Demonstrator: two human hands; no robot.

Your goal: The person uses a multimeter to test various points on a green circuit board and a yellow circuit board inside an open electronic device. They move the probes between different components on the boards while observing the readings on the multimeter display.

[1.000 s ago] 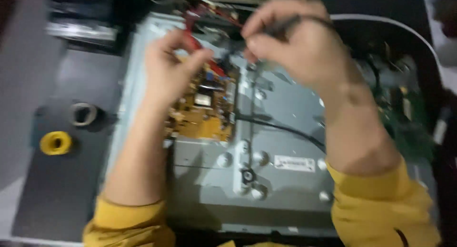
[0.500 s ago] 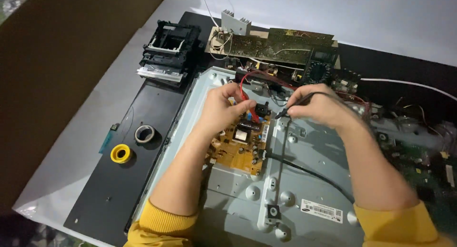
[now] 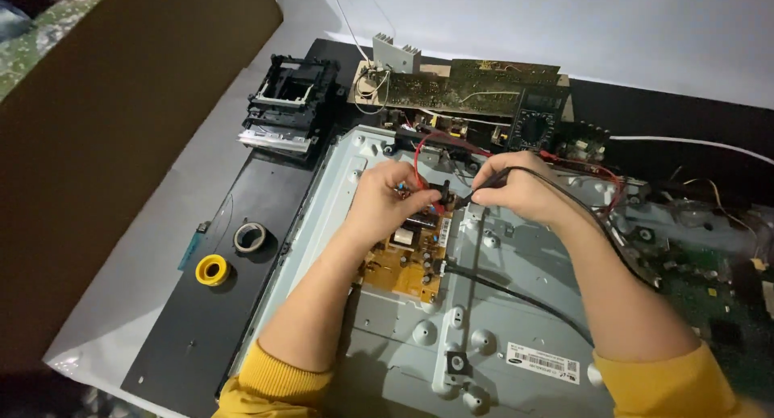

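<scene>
My left hand point(image 3: 393, 199) pinches a red test probe point(image 3: 441, 194) whose red lead point(image 3: 419, 156) loops up toward the back. My right hand point(image 3: 520, 188) grips a black test probe point(image 3: 482, 187), its black lead point(image 3: 580, 204) trailing over my right wrist. Both probe tips meet at the top edge of an orange-brown circuit board point(image 3: 403, 265) mounted on the grey metal back panel point(image 3: 532, 305) of an opened flat screen. A dark multimeter point(image 3: 534, 128) lies behind the panel.
A yellow tape roll point(image 3: 213, 270) and a grey tape roll point(image 3: 249, 237) lie on the black mat at left. A black mechanical frame point(image 3: 288, 103) and a long green circuit board point(image 3: 476, 83) sit at the back. Brown cardboard point(image 3: 105, 144) stands at left; loose boards and wires lie at right.
The view has pulled back and steadied, showing more of the bench. Both hands stay together on the probes at the top of the orange-brown board, shifted only slightly.
</scene>
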